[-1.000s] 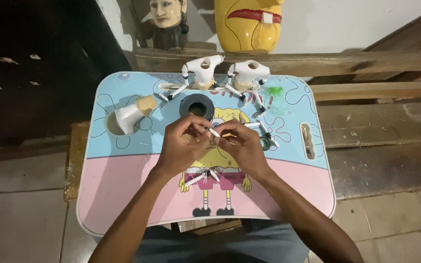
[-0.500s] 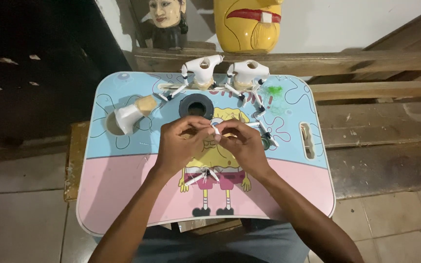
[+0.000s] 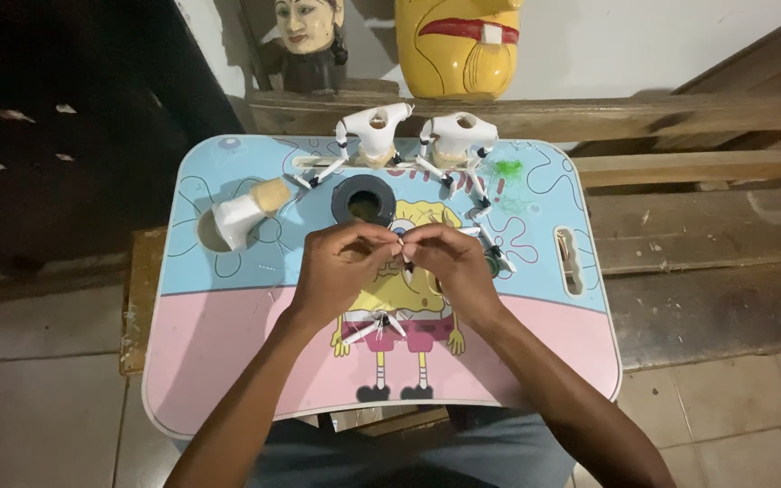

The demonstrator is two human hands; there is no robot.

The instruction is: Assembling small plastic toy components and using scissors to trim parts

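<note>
2 hands, left hand (image 3: 341,267) and right hand (image 3: 449,262), pinch a small, mostly hidden white piece (image 3: 401,246).

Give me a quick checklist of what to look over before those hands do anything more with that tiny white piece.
1. Small white piece pinched between both hands: ok.
2. Left hand and right hand meet over the lap table: ok.
3. How the piece is turned in the fingertips: cannot tell, too small.
4. Two white figure bodies upright at the far edge, apart from the hands: ok.
5. Black tape roll flat, just beyond the hands: ok.
6. Loose white sticks lying under the wrists: ok.
</note>
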